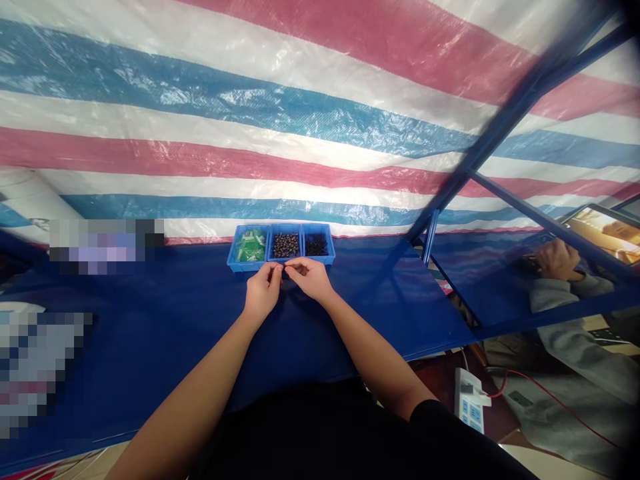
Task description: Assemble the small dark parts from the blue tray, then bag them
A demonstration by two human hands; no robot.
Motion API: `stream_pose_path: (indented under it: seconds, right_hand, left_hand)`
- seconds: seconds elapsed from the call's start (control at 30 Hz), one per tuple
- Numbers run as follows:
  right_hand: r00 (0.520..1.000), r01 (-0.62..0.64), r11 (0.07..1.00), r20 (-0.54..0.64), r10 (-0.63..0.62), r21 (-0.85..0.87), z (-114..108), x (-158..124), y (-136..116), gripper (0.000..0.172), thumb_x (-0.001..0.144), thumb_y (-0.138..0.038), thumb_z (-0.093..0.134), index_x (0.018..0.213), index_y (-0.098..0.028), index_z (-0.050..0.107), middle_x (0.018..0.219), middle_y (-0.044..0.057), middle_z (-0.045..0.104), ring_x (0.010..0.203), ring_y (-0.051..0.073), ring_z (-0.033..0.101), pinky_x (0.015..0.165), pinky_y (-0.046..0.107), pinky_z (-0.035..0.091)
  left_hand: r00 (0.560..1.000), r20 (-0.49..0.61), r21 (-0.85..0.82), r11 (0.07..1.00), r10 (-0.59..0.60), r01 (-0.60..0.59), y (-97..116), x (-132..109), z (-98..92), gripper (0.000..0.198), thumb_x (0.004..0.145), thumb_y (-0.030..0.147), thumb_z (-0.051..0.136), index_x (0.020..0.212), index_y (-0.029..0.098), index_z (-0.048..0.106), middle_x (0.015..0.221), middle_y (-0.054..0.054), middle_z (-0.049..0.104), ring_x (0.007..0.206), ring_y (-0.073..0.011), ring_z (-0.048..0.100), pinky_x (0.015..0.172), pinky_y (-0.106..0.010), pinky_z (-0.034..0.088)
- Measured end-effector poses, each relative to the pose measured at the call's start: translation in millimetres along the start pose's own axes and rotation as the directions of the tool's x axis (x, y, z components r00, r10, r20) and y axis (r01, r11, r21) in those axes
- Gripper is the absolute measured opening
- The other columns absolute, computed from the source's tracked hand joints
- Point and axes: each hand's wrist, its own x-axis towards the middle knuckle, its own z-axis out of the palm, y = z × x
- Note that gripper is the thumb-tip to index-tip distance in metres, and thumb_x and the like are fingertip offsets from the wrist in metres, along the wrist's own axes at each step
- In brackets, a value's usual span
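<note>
In the head view, the person's left hand [263, 290] and right hand [311, 277] meet over the blue table [175, 320], their fingertips very near each other. Each hand has its fingers curled inward, with the thumb drawn close to the index finger. Whether either is fully closed on a small piece cannot be told; anything between the fingertips is too small to make out.

Just beyond the hands, three blue bins stand side by side. The left bin [245, 267] holds green and whitish packets, the middle bin [285, 227] many small dark and brassy parts, and the right bin [317, 227] small black parts. The fingertips are at the near edge of the middle bin; whether they touch it is unclear.

Far to the right, beyond the blue frame [450, 193], a co-worker's hands [557, 259] are held together above grey sleeves [555, 313].
</note>
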Motion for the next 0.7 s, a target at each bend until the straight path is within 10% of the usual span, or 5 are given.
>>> stream_pose_path:
  seconds: [0.7]
  right_hand:
    - [0.991,0.134,0.956,0.012,-0.135,-0.259,-6.3,0.5,-2.3,0.022,0.085,-0.029,0.060,0.102,-0.024,0.073,0.097,0.003,0.074,0.082,0.017,0.068,0.076,0.029,0.055]
  left_hand:
    - [0.999,-0.003,-0.027,0.999,-0.037,0.037,0.5,0.3,-0.1,0.031,0.091,0.046,0.047,0.096,0.020,0.062,0.066,0.001,0.063,0.060,-0.0133,0.060,0.063,-0.024,0.045]
